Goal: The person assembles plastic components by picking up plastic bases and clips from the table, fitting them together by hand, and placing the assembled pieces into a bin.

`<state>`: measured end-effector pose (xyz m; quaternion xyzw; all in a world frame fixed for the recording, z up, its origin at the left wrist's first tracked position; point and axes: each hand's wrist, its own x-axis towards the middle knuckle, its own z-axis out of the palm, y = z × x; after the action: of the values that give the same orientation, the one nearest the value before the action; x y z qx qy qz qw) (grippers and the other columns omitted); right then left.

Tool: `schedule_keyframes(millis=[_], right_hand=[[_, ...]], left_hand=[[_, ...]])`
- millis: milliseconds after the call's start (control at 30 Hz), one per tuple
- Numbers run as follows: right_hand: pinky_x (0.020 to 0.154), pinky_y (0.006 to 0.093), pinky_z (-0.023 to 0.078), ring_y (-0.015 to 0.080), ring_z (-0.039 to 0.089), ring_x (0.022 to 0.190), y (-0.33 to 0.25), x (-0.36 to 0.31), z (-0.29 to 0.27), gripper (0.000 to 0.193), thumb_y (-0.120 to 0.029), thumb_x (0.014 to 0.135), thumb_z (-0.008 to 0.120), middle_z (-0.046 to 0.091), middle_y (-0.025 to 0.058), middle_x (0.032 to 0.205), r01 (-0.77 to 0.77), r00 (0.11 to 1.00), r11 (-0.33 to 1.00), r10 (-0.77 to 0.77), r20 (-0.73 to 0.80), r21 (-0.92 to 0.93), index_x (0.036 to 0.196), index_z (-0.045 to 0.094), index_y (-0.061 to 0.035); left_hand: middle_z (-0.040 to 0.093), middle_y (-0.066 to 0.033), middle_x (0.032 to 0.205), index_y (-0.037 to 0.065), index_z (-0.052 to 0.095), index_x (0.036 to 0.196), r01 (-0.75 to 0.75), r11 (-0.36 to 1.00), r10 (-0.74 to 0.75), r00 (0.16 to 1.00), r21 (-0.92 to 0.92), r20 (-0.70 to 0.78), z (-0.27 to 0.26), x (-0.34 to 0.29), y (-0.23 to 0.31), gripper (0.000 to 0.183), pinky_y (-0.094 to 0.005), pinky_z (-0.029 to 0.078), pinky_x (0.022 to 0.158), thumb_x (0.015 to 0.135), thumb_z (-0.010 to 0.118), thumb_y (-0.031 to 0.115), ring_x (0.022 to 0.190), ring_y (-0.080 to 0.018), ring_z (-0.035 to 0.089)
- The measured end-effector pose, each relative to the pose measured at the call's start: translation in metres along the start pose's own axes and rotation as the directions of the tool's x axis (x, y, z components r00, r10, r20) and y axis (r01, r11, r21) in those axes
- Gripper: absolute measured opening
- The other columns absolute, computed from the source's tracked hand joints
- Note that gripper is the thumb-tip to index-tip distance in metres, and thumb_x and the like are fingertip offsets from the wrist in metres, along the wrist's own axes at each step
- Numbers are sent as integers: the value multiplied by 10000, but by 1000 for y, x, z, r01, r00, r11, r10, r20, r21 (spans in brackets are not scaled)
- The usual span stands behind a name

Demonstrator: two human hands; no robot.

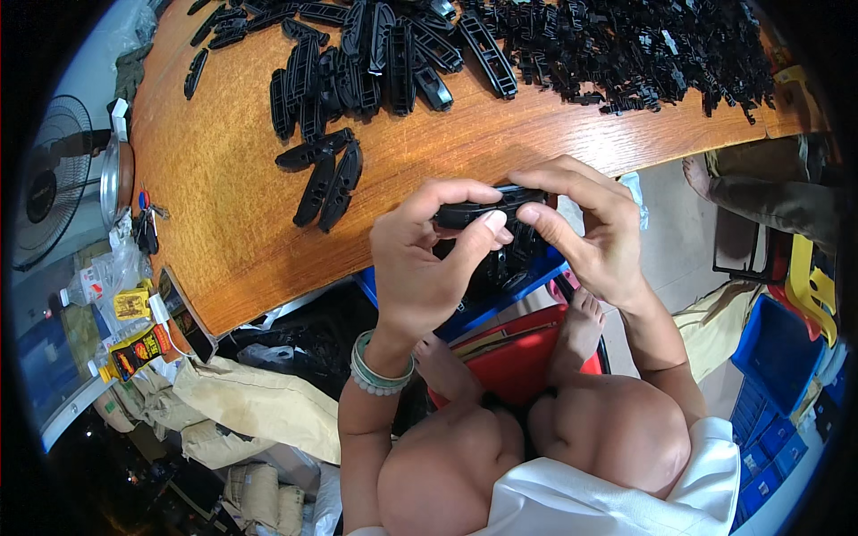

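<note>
A long black plastic part [483, 209] is held level between both my hands, just past the near edge of the table. My left hand [424, 241] pinches its left end between thumb and fingers. My right hand [590, 219] grips the right end, the thumb in front and the fingers over the top. Below, partly hidden by my hands, a blue bin [550, 266] holds more black parts. Three similar black parts [329, 183] lie together on the wooden table [223, 205], left of my hands.
Farther back are a pile of long black parts [357, 67] and, at right, a heap of small black pieces [643, 54]. A fan [54, 179], bottles and bags stand at left. A red container [500, 344] sits between my legs. Another person's leg [769, 201] shows at right, near a blue crate [778, 339].
</note>
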<state>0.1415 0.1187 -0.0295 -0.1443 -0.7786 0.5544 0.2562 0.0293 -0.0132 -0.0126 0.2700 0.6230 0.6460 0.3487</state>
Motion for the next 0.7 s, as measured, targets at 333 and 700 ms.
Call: schedule_keyframes(millis=[333, 700], right_hand=[[596, 277, 505, 189, 617, 706, 7, -13, -23, 179, 32, 769, 637, 633, 116, 866, -156, 980, 986, 147, 137, 54, 945, 660, 19], [757, 348, 402, 239, 510, 840, 42, 35, -40, 215, -51, 684, 712, 572, 59, 901, 189, 896, 621, -425, -125, -761, 885, 633, -50]], left_hand=[[624, -78, 795, 5, 618, 974, -140, 589, 360, 927, 796, -103, -5, 63, -1, 155, -287, 475, 568, 863, 587, 110, 662, -155, 621], [569, -98, 807, 43, 592, 877, -99, 409, 375, 924, 907, -69, -18, 54, -3, 203, -350, 455, 554, 741, 702, 146, 617, -265, 587]])
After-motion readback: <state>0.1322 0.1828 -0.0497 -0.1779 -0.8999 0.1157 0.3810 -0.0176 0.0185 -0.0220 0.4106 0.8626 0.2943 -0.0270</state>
